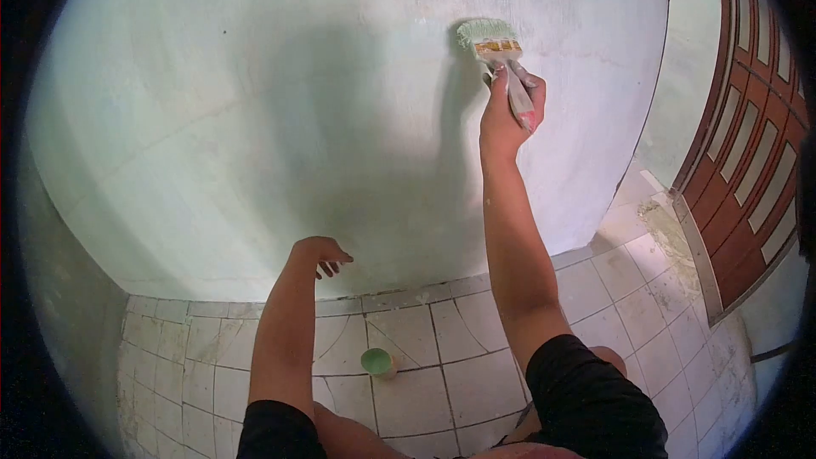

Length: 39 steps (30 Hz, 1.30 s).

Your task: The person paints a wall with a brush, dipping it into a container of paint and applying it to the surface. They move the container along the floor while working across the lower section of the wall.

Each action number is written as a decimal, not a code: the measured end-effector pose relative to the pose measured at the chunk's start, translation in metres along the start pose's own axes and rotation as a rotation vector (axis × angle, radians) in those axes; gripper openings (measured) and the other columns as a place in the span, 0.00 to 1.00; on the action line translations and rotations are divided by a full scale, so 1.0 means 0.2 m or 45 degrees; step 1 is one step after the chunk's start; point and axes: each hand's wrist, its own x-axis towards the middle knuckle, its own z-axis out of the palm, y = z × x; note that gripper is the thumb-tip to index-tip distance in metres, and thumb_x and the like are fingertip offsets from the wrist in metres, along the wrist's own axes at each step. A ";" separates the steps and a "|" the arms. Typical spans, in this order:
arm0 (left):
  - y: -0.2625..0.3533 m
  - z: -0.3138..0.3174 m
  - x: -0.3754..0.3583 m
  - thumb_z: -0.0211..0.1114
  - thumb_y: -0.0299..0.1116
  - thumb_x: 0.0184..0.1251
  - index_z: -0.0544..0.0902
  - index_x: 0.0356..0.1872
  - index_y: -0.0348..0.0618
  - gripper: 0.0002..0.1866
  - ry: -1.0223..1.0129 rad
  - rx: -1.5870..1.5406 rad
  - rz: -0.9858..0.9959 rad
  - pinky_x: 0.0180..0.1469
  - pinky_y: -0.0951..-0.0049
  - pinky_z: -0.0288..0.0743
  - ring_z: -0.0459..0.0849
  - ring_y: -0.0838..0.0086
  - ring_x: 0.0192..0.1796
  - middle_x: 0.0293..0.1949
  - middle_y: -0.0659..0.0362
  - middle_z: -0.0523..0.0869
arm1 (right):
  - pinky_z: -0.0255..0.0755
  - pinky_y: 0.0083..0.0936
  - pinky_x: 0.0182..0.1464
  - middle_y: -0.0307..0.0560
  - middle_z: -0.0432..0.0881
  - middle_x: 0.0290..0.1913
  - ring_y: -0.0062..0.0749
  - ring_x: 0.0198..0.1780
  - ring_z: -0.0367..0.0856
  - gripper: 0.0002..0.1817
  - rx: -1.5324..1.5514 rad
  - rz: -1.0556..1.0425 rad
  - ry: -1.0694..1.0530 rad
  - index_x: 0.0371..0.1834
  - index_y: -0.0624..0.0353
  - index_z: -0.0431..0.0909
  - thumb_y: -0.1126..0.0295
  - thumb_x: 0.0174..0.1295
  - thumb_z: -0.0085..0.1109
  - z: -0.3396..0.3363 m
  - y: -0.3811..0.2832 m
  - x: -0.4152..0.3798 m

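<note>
In the upper right of the head view, my right hand [516, 102] grips the handle of a wide paintbrush [501, 44]. The brush's bristles, coated in pale green paint, are against the light green wall [357, 119]. Lower down, my left hand [325, 255] hangs in front of the wall with its fingers apart and bent down, holding nothing. Below it, a small cup [378, 364] with green paint inside stands on the tiled floor [408, 404].
A reddish-brown door [748, 153] with pale slatted panels stands at the right. Dried paint or plaster stains [671, 229] mark the floor beside it. A darker side wall [64, 289] is at the left. My knees show at the bottom.
</note>
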 end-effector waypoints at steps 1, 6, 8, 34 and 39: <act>-0.03 0.00 0.01 0.58 0.51 0.58 0.75 0.49 0.43 0.25 0.012 -0.061 -0.024 0.41 0.63 0.77 0.80 0.70 0.42 0.44 0.56 0.81 | 0.71 0.18 0.37 0.46 0.76 0.35 0.22 0.36 0.76 0.08 -0.063 -0.018 0.006 0.35 0.64 0.68 0.76 0.57 0.57 0.00 0.01 0.01; -0.31 0.13 0.23 0.60 0.51 0.57 0.75 0.48 0.42 0.25 -0.027 -0.192 -0.087 0.40 0.63 0.76 0.80 0.70 0.41 0.43 0.56 0.81 | 0.69 0.16 0.37 0.45 0.76 0.31 0.20 0.33 0.74 0.07 -0.005 -0.039 0.077 0.34 0.64 0.68 0.76 0.57 0.57 0.01 0.10 0.04; -0.44 0.22 0.31 0.61 0.51 0.56 0.75 0.48 0.42 0.26 -0.055 -0.269 -0.152 0.40 0.64 0.76 0.80 0.71 0.40 0.44 0.55 0.81 | 0.67 0.16 0.35 0.43 0.75 0.27 0.19 0.30 0.71 0.07 -0.242 -0.090 0.017 0.32 0.64 0.68 0.75 0.57 0.57 -0.03 0.16 0.03; -0.98 0.37 0.55 0.60 0.47 0.58 0.79 0.43 0.38 0.22 0.001 -0.117 -0.226 0.37 0.66 0.78 0.84 0.71 0.34 0.41 0.56 0.84 | 0.74 0.21 0.34 0.44 0.73 0.27 0.23 0.31 0.73 0.07 -0.621 -0.089 -0.112 0.28 0.66 0.66 0.77 0.55 0.56 -0.31 0.16 -0.26; -0.92 0.37 0.54 0.61 0.47 0.57 0.78 0.43 0.35 0.23 0.031 -0.120 -0.168 0.34 0.64 0.78 0.84 0.70 0.33 0.38 0.55 0.84 | 0.75 0.20 0.36 0.45 0.73 0.28 0.22 0.31 0.73 0.09 -0.466 -0.386 -0.175 0.29 0.67 0.66 0.74 0.56 0.56 -0.04 0.09 0.11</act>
